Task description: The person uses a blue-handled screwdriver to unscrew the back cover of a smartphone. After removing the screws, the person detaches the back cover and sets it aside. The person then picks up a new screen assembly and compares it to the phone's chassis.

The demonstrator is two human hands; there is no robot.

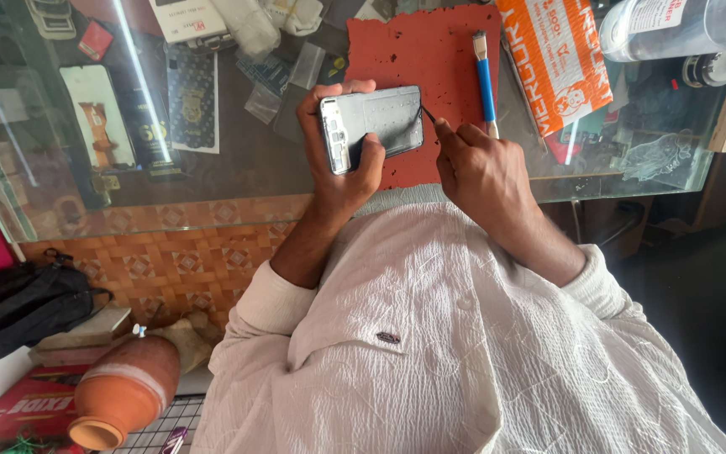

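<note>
My left hand (342,168) grips a silver phone (371,126), back side up, over the near edge of a glass counter (245,168). My right hand (481,168) pinches a thin dark pointed tool (427,113) whose tip touches the phone's right edge. Under both hands lies a red work mat (430,50). A blue-handled tool (485,80) rests on the mat just beyond my right hand.
An orange printed packet (556,59) and a clear bottle (682,29) lie at the counter's far right. Phone parts, screens and small plastic bags (186,97) cover the left side. Below the counter sit a black bag (18,307) and a clay pot (123,391).
</note>
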